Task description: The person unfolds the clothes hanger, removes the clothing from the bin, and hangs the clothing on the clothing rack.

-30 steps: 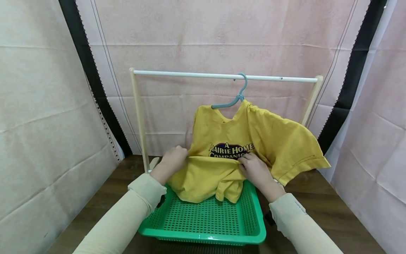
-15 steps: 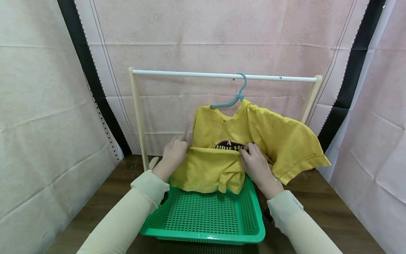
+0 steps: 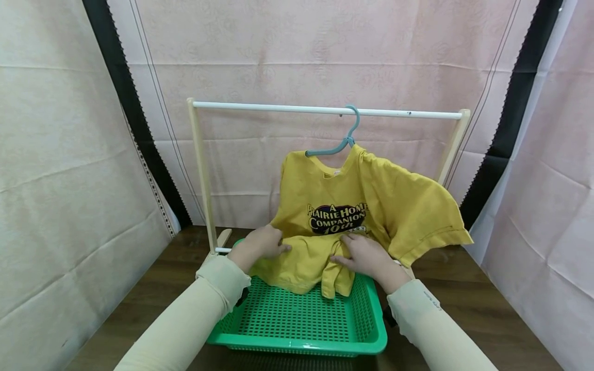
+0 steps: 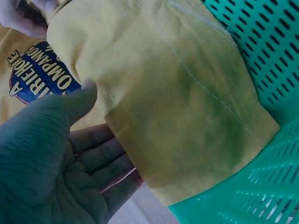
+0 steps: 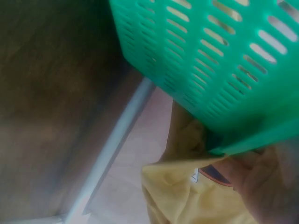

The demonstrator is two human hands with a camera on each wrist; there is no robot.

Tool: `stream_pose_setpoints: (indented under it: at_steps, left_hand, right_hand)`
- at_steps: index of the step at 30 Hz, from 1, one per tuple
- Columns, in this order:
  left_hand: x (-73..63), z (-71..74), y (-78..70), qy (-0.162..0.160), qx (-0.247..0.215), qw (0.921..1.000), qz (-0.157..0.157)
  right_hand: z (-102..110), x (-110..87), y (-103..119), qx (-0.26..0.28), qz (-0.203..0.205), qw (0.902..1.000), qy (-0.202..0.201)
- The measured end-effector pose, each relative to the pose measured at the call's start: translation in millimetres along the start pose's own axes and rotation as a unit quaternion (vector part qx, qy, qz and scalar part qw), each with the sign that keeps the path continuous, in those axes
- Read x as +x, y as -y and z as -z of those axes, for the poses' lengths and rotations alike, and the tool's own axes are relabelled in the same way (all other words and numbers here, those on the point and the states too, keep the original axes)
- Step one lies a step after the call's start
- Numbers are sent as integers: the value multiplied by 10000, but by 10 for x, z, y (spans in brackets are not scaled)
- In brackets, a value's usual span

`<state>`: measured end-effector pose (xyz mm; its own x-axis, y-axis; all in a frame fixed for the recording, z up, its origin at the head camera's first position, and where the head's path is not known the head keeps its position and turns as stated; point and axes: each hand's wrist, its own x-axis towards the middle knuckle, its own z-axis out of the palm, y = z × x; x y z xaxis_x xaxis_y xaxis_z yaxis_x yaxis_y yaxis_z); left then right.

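Note:
A yellow T-shirt point(image 3: 320, 188) with a dark printed logo hangs on a blue hanger point(image 3: 341, 147). Its lower part is folded up in front, and the hem hangs over a green basket point(image 3: 297, 342). My left hand point(image 3: 262, 243) lies at the fold's left side; in the left wrist view its straight fingers point(image 4: 100, 161) reach behind the cloth edge, thumb in front. At the fold's right side, my right hand point(image 3: 368, 257) touches the cloth, thumb spread from the fingers. The right wrist view shows that hand only dimly.
The hanger hooks over the white bar point(image 3: 278, 107) of a small clothes rack, whose cream posts point(image 3: 202, 175) flank the shirt. The basket stands in front on a dark wooden table point(image 3: 153, 304). Pale cloth walls point(image 3: 533, 206) enclose the sides and back.
The folded-up lower part first rose over the logo, then came down, showing more print. Both hands dropped with it, and their thumbs and fingers are now spread apart.

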<state>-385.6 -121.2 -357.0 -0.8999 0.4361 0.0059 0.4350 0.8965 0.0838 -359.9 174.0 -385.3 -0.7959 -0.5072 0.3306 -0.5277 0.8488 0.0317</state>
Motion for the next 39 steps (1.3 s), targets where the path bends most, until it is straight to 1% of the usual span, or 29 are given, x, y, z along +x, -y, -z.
stream_pose_setpoints:
  at_steps: [3,5,11,14,18,21,23,25,28,32,35,37,39]
  left_hand:
    - [-25,-19,-8,-17,101,9999,10]
    - [-32,-30,-24,-9,273,9996,27]
    - [-29,-55,-82,-102,857,9962,96]
    - [-36,-51,-92,-218,1040,9943,52]
    - [-30,-50,-50,-330,1013,9943,-41]
    - [-23,-30,-8,-303,786,9964,-85]
    - [-22,-9,19,-375,646,9971,-146]
    - [-25,18,42,-531,572,9967,-227]
    - [-20,59,72,-869,608,9937,-371]
    - [-9,122,89,-1185,791,9891,-369]
    - [-8,154,86,-1486,1096,9825,-250]
    - [-8,169,76,-1728,1312,9761,-131]
    - [-4,183,57,-1982,1428,9697,-2]
  right_hand:
    - [5,-7,8,45,-58,9998,174]
    - [3,-7,15,54,-90,9996,243]
    - [-57,0,17,-246,-13,9997,-5]
    - [-89,-4,5,-250,31,9995,-189]
    - [-113,-7,-12,-186,173,9983,-532]
    - [-98,-13,-19,-83,235,9968,-761]
    - [-79,-16,-20,31,239,9965,-805]
    - [-56,-21,-23,87,245,9960,-860]
    - [-23,-28,-31,62,240,9956,-899]
    - [34,-36,-53,-17,198,9932,-1145]
    - [78,-25,-79,-128,268,9873,-1561]
    - [106,-12,-95,-244,375,9805,-1913]
    - [130,0,-108,-323,465,9726,-2256]
